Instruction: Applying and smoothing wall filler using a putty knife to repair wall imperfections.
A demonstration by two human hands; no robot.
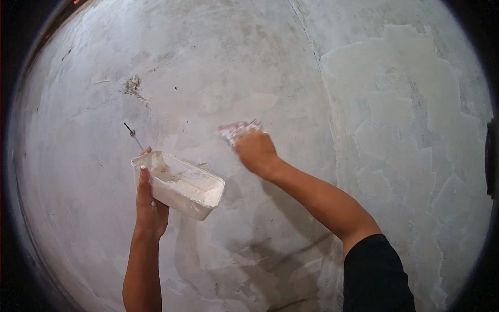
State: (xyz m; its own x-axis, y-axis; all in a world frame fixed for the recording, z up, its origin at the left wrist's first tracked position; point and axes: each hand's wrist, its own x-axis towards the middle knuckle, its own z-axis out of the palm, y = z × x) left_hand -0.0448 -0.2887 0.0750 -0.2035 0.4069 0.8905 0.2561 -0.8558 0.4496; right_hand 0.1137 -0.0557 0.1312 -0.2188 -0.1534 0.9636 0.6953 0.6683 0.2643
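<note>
My left hand [149,208] grips one end of a long white plastic mud pan [182,202], its thumb over the near rim and fingertips showing beyond the far side. Whitish filler coats the pan's inside walls and bottom. To the right and a little higher, my right hand [257,152] is closed round a putty knife [228,131], whose blade is smeared with filler and blurred by motion. The blade lies at or close to the grey wall [208,67]; whether it touches, I cannot tell. Its handle is hidden in my fist.
A thin dark-tipped rod [133,133] shows just above the pan's left end. Higher up the wall has a rough chipped spot [133,86]. A vertical seam [325,83] runs down right of centre, with paler filler patches [400,114] beyond it. My arms' shadows fall below.
</note>
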